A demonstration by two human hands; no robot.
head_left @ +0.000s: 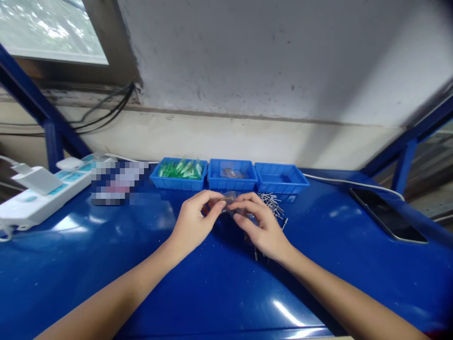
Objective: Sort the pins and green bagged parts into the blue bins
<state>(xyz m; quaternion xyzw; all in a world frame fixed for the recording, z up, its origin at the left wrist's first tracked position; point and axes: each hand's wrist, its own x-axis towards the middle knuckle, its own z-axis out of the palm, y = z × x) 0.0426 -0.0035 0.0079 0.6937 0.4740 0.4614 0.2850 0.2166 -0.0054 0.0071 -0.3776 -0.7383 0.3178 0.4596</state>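
My left hand (194,222) and my right hand (260,224) meet over the blue table (212,293), just in front of the middle tray. Both pinch a small clear plastic piece (228,197) with a thin metal pin in it, held between the fingertips. A loose heap of small metal pins (272,203) lies on the table right beside my right hand. Behind the hands stand three blue trays: the left tray (179,182) holds several green parts, the middle tray (231,182) holds a few clear pieces, the right tray (281,182) looks nearly bare.
A white power strip (38,196) with a plug lies at the far left. A dark phone (387,215) rests at the right, with a white cable (339,182) behind it. A wall closes the back, and blue frame bars (53,141) stand at both sides.
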